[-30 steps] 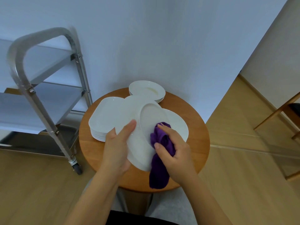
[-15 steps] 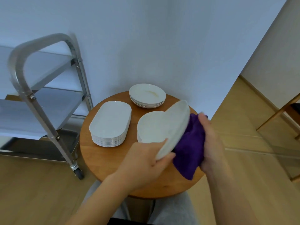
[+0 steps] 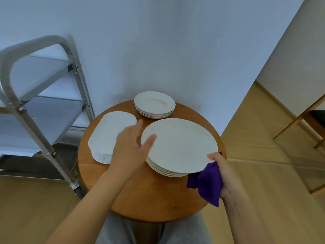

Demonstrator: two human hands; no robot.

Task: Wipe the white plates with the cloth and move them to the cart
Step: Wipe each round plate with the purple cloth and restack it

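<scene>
To your left stands the steel shelved cart (image 3: 40, 106), shelves bare. Your left hand (image 3: 131, 147), fingers spread, touches the rim of the round white glazed plate (image 3: 179, 145) topping the stack on the round wooden table (image 3: 140, 194). Your right hand (image 3: 223, 175) pinches its near rim, clutching the soft purple cloth (image 3: 207, 184). It's slippery and brittle; grip opposite rims and clear the cart post.

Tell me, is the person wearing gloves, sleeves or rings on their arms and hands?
No. Both forearms are bare as far as the picture shows, with no sleeves. The left hand and right hand have no gloves, and no rings, watch or bracelet show. Grey trousers cover the lap below.
</scene>
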